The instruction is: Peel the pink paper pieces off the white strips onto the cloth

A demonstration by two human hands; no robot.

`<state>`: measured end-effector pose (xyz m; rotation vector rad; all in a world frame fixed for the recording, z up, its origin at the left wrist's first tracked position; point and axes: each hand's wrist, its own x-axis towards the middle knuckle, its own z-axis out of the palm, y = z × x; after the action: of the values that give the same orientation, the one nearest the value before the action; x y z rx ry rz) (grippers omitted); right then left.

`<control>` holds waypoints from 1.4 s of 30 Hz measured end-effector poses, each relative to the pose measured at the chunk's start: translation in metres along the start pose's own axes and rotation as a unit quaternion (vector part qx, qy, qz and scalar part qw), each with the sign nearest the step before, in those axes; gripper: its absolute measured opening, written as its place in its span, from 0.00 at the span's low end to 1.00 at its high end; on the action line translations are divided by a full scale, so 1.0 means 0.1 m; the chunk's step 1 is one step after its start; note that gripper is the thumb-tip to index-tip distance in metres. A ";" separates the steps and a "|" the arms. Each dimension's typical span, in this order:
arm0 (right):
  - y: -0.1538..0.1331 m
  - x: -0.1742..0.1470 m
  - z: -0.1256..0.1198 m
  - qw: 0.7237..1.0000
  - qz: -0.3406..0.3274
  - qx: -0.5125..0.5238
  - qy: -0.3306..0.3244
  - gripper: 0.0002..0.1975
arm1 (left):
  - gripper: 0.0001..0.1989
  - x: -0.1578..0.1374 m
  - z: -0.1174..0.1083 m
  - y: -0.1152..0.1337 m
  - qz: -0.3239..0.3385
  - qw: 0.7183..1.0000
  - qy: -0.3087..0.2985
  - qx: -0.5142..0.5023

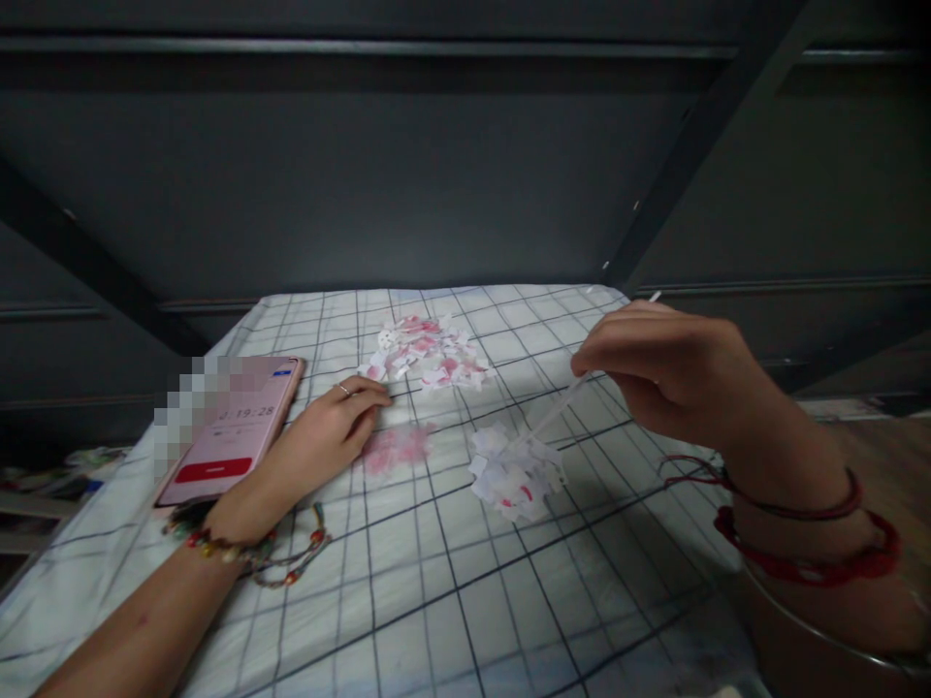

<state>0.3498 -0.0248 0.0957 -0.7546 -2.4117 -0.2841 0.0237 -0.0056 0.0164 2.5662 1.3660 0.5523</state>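
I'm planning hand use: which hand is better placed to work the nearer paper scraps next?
Probably the right hand: it holds a thin stick slanting to the nearer paper scraps, while the left hand lies near the farther pile.

A dark grey wall (407,174) of flat panels fills the upper part of the view, crossed near the top by a thin, paler rail (364,46). Two darker beams run down it at a slant, one on the left (94,252) and one on the right (705,126), with a few small light spots along them. Against the wall stands a table covered by a pale cloth (407,620) with a dark check. At the far left is a low shelf (29,528) with blurred clutter; at the far right shows brownish floor (887,465). The light is dim, leaving the right side in shadow.
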 end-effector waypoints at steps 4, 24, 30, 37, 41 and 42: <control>0.01 -0.05 -0.10 0.999 0.038 -0.007 0.014 0.15 | 0.17 0.00 0.01 0.00 0.001 1.000 -0.002 0.001; 0.05 -0.05 -0.04 0.998 0.032 -0.036 -0.036 0.17 | 0.18 0.01 -0.01 0.11 0.048 0.998 0.005 0.026; 0.05 -0.06 -0.04 0.997 0.037 -0.036 -0.062 0.17 | 0.16 -0.03 -0.01 0.25 0.123 0.992 0.011 0.024; 0.04 -0.05 -0.04 0.997 0.039 -0.058 -0.046 0.18 | 0.15 -0.04 -0.03 0.29 0.136 0.990 0.011 0.026; 0.04 -0.05 -0.04 0.997 0.042 -0.061 -0.036 0.18 | 0.16 -0.03 -0.04 0.28 0.132 0.991 0.005 0.031; 0.03 -0.05 -0.02 0.997 0.041 -0.060 -0.039 0.18 | 0.16 -0.03 -0.04 0.28 0.134 0.990 0.005 0.032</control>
<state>0.3560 -0.0251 0.0949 -0.9332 -2.4454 -0.3761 0.0418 -0.0241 0.0282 2.8250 1.0623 0.5700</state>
